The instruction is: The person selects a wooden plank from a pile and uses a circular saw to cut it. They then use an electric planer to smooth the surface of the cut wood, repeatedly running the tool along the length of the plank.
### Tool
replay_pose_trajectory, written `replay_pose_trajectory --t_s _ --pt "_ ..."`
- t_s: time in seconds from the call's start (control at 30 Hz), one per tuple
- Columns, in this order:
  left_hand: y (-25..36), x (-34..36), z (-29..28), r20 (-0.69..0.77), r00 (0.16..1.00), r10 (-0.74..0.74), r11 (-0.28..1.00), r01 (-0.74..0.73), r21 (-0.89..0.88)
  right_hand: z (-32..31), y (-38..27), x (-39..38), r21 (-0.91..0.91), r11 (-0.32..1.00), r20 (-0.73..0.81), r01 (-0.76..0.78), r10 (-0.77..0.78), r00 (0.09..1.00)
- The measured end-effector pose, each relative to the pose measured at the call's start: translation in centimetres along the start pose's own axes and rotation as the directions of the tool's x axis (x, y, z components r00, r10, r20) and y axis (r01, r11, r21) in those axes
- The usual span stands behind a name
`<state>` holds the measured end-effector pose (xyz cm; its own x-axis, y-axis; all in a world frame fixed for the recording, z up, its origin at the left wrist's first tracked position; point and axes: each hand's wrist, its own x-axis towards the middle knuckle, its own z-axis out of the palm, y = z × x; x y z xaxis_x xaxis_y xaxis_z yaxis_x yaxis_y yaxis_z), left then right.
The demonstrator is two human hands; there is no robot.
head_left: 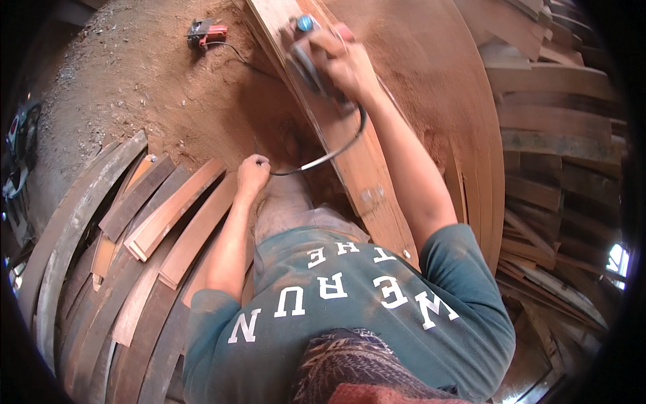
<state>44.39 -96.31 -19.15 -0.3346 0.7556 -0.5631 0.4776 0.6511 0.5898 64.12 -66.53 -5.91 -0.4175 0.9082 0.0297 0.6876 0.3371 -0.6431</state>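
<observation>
In my right hand (351,75) is a corded power tool (304,62), apparently an electric planer, with a blue-topped knob at its front; motion blurs it. The tool rests on a long reddish wooden board (363,165) that runs from beside my body toward the far edge of the view. Closed around the tool's power cord (334,154), my left hand (254,171) stays left of the board, above my leg. From there the cord loops right and up to the tool's rear. Part of the tool is hidden beneath my right hand.
A second red and black power tool (206,34) lies on the dusty ground at the far left, its cord running toward the board. Curved timber pieces (182,209) are stacked at my left. A large curved wooden panel (464,141) and piled boards (552,114) stand at right.
</observation>
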Motion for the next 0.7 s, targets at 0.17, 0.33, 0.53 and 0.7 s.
replay_pose_trajectory --t_s 0.17,0.33,0.53,0.7 --pt "0.6 -3.1 5.3 0.107 0.985 -0.135 0.772 0.173 -0.611 -5.1 4.9 -26.0 0.127 0.952 0.164 -0.277 0.255 0.953" --pt "7.4 -7.5 8.7 0.406 0.899 -0.163 0.475 0.432 -0.767 -9.8 5.4 -47.9 0.213 0.816 0.153 -0.538 0.516 0.843" --pt "10.2 -7.3 8.1 0.191 0.981 -0.039 0.844 0.134 -0.520 -8.5 5.3 -43.3 0.184 0.840 0.141 -0.511 0.492 0.859" --pt "9.2 -1.5 4.2 -0.009 0.992 0.125 0.979 -0.124 -0.158 -6.2 2.9 -27.3 0.176 0.930 0.076 -0.322 0.313 0.947"
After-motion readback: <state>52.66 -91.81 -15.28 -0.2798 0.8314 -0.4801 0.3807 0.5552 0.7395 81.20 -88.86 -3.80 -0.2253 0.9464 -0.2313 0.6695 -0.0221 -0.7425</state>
